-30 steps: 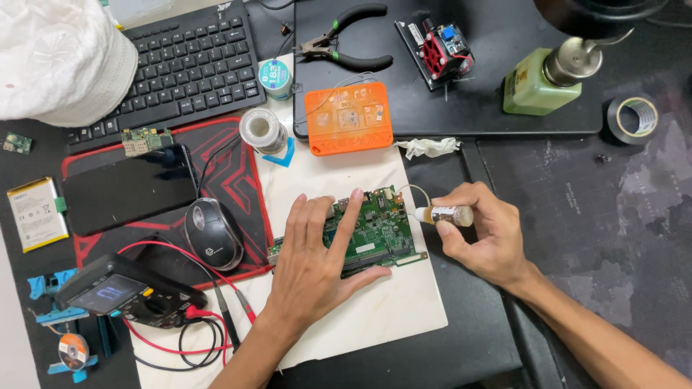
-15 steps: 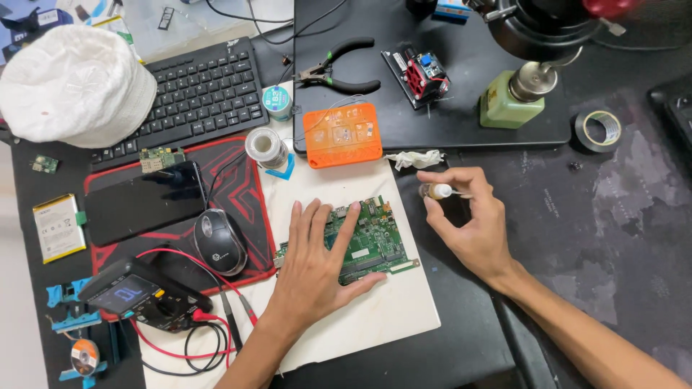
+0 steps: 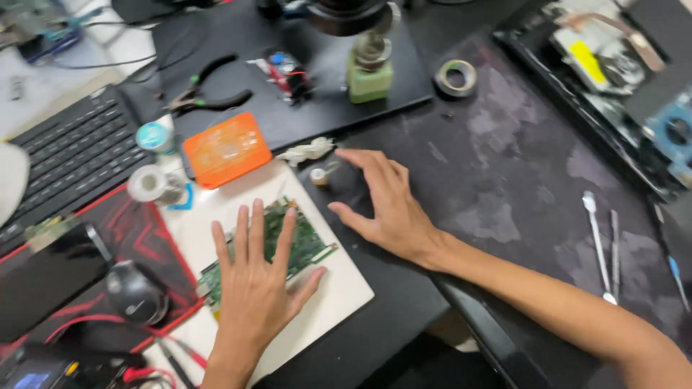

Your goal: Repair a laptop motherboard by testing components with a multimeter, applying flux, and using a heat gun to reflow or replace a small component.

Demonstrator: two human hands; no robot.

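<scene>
The left hand is lying flat and open, fingers spread, pressing down on the green circuit board, which is sitting on the white mat near the front of the dark tabletop. The right hand is resting open too, gripping nothing, its fingertips hovering just beside a small pale bottle that is lying at the mat's far corner. A crumpled white wipe is sitting just beyond that bottle, and an orange case is lying next to it to the left. Further back, a green dispenser bottle is standing upright, with a roll of tape lying to its right. Off to the left, a black mouse is resting on the red and black pad.
</scene>
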